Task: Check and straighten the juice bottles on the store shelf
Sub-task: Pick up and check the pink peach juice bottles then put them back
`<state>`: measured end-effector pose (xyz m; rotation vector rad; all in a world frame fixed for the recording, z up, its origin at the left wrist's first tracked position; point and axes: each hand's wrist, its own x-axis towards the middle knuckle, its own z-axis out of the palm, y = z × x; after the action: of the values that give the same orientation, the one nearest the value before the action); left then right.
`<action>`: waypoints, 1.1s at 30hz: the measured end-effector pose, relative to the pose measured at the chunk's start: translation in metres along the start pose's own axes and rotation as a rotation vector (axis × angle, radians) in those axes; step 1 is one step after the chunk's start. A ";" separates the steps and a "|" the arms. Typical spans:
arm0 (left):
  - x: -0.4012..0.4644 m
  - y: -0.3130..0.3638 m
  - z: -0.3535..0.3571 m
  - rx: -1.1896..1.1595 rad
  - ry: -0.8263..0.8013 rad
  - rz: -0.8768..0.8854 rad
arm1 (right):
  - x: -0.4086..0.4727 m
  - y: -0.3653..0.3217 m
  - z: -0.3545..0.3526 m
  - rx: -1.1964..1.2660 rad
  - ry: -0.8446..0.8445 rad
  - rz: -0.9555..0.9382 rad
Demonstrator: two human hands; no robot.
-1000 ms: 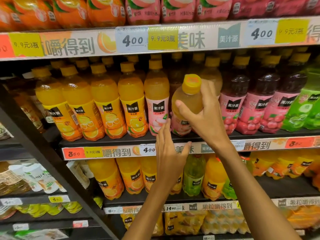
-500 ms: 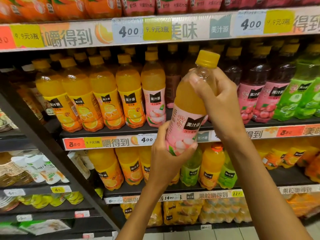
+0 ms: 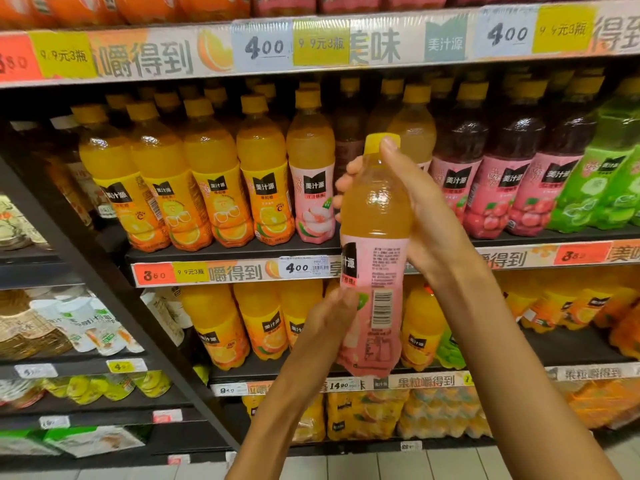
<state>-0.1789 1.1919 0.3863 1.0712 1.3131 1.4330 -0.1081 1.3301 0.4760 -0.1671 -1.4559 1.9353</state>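
— Setting? Stocked store shelving (image 3: 235,252), black tiers fronted with price strips (image 3: 242,271), tiled floor at the bottom edge. Marked "4.00" and "3.50" on the tags, with yellow promotion stickers alongside.

— And on the middle tier? Lined up upright: orange juice bottles (image 3: 207,188) at left, one peach juice bottle (image 3: 313,181) beside them, dark red juice bottles with pink labels (image 3: 512,174) further right, green-labelled bottles (image 3: 602,181) at the far right. All capped in yellow.

— Where was the checked item? Held clear of the shelf, in front of the middle and lower tiers: a pink-labelled peach juice bottle (image 3: 375,244), nearly upright, leaning slightly left at the base, barcode and small print turned toward the camera.

— Hands? Right hand (image 3: 412,209) wrapped around the bottle's upper half, thumb lying along the neck up to the yellow cap (image 3: 374,143), fingertips showing round the far side. Left hand (image 3: 329,320) gripping the lower label from the left, thumb pressed on the pink wrap beside the barcode.

— Anything else framed? More orange bottles (image 3: 270,323) on the tier below, multipacks (image 3: 363,414) lower still, pouched goods (image 3: 79,323) on the adjoining rack at left.
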 end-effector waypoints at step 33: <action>-0.003 0.017 0.015 -0.675 -0.234 -0.133 | 0.023 -0.009 -0.006 0.338 0.073 0.259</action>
<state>-0.1647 1.1921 0.4045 0.6544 0.6379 1.4427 -0.1187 1.3498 0.4885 -0.2780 -1.0810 2.3273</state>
